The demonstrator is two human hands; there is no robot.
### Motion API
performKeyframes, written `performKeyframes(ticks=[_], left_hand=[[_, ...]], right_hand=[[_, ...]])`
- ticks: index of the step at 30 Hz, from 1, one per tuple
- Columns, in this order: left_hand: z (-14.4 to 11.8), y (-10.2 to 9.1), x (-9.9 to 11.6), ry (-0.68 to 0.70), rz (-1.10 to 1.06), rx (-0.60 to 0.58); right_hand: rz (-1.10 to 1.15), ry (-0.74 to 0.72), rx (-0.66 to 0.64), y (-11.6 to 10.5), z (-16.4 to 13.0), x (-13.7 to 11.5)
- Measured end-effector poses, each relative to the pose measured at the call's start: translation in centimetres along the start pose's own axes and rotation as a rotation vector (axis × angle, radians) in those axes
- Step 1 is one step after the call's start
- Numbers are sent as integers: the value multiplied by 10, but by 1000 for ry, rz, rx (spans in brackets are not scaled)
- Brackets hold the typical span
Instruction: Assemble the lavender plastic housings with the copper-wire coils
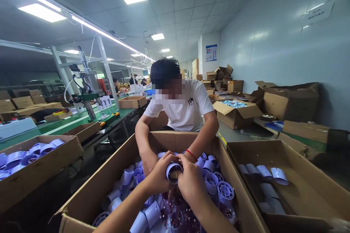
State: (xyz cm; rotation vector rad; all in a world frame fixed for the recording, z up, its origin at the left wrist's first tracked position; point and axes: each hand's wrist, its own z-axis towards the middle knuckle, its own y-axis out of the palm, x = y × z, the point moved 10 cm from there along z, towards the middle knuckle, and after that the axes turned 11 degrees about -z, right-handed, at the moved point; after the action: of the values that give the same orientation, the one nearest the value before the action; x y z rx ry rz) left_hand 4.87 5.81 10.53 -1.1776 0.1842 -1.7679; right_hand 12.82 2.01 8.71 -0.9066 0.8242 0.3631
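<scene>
A short lavender plastic cylinder [171, 168] is held over the big cardboard box, its open end turned toward me. My left hand [160, 174] wraps round its left side. From the right, my right hand [189, 175] grips it, with the thumb at the opening and the other fingers partly hidden. Beneath my hands lie many similar lavender cylinders [211, 182], some with spoked ends [225, 190]. Clear plastic and small dark red parts with white tips [176, 217] lie among them. Across the box, a co-worker's hand [150, 163] reaches in among the cylinders.
The large cardboard box [90, 189] surrounds the parts, and a co-worker in a white shirt [180, 111] leans over its far side. At right, another box [308, 182] holds several cylinders. A box of cylinders [68, 149] stands left, by a green workbench [49, 127] with a press [86, 91].
</scene>
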Motion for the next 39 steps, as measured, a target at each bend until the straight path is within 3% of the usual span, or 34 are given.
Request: performKeyframes(ticks=[4,10,15,25,30,33,39], left_hand=[[-1,1,-8,-72,46,-19],[-1,2,-12,-74,85,-74],[2,11,-7,-142,128,-148],[-2,10,-21,-161,152,-92],[2,-2,-5,-63,70,21],[-1,-4,1,-64,-6,66],[-8,42,2,-37,-146,-143]], right_hand=[[183,-13,-87,7,-1,0],[7,24,-6,7,-4,4],[180,34,-77,19,3,14],[89,153,-96,19,-4,13],[374,155,-287,26,6,12],[643,135,-340,16,5,14],[1007,465,-425,14,-35,63]])
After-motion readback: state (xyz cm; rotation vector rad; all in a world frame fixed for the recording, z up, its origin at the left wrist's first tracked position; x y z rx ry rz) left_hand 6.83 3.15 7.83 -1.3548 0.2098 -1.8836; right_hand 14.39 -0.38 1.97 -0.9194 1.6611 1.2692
